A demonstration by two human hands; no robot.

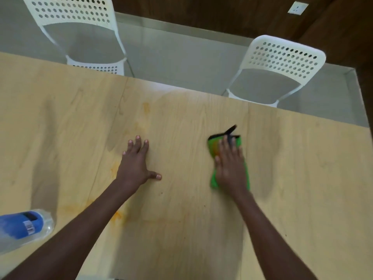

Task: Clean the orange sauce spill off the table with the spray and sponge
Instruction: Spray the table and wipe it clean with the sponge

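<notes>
**Orange smears remain as sponge works the table**

Nearest me, the spray bottle point(24, 226) lies on its side at the table's point(302, 178) left edge. Faint orange sauce point(118, 215) streaks run beside my left forearm. My left hand point(137, 164) rests flat, fingers spread; my right hand point(231, 168) presses flat on the green sponge point(214, 146), already stained orange. I should sweep left, overlapping strokes, toward the far smear point(146, 108). Two white chairs point(282, 63) stand beyond.

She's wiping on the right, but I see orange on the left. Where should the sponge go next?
Probably leftward: the right hand presses the green sponge on wood that looks clean, while faint orange smears remain beside the left hand, flat on the table.
</notes>
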